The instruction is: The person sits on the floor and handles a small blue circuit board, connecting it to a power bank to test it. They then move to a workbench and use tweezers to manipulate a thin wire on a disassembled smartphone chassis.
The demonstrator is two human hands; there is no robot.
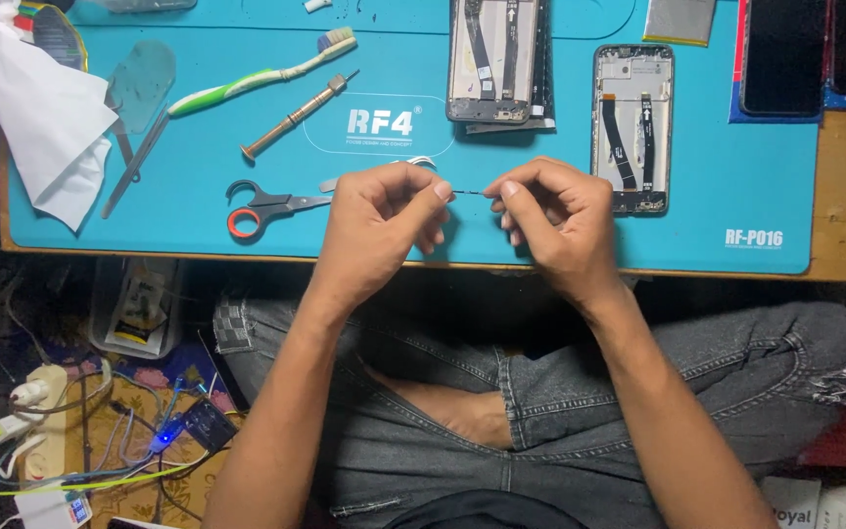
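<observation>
Both hands meet above the near edge of the blue rubber work mat [198,211] on the table. The left hand [384,220] and right hand [550,220] each pinch one end of a thin, dark, wire-like strip [469,192], thumb and forefinger pressed together on it, so it spans the small gap between the two grips. Just left of the left grip lie black scissors with a red-lined handle [266,208]. Beyond the right grip lies an opened phone frame with dark flex cables [633,127].

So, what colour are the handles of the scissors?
Black scissors handles, with a red-orange lining inside one ring; the head view shows it.
</observation>
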